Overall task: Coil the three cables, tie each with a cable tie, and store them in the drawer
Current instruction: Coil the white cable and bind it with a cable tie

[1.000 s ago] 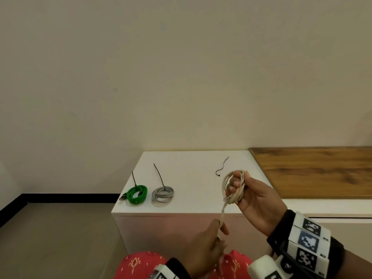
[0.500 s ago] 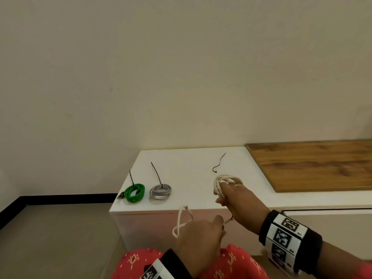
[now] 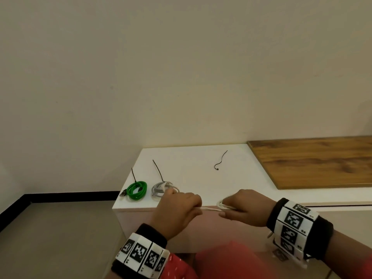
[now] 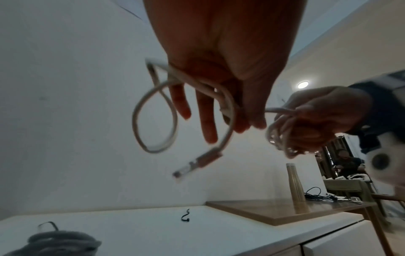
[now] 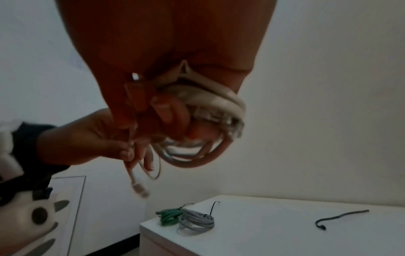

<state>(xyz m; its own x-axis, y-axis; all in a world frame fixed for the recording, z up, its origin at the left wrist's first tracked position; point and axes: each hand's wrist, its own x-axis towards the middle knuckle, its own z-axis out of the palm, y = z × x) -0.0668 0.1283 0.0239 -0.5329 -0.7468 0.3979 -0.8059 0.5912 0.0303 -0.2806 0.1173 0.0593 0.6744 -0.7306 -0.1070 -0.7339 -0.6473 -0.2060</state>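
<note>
My right hand (image 3: 239, 206) grips a coil of white cable (image 3: 222, 205) just in front of the white cabinet's (image 3: 189, 174) front edge; the loops (image 5: 210, 110) wrap round its fingers. My left hand (image 3: 179, 208) pinches the cable's free end (image 3: 209, 209), and a loose loop (image 4: 153, 117) and the plug (image 4: 197, 164) hang below it. A green coil (image 3: 137, 190) and a grey coil (image 3: 161, 189), each tied with a black cable tie, lie on the cabinet's left front. A loose black cable tie (image 3: 220, 161) lies mid-top.
A wooden board (image 3: 314, 160) covers the surface to the right. A drawer seam (image 3: 338, 205) runs under the top at right. Floor and black skirting (image 3: 60, 196) lie left. A tall metal bottle (image 4: 295, 183) stands on the wood, cables and a person beyond.
Both hands rose to the cabinet's front edge. The right hand turned palm-down with the coil. The left hand swung up beside it, drawing the free end level between them.
</note>
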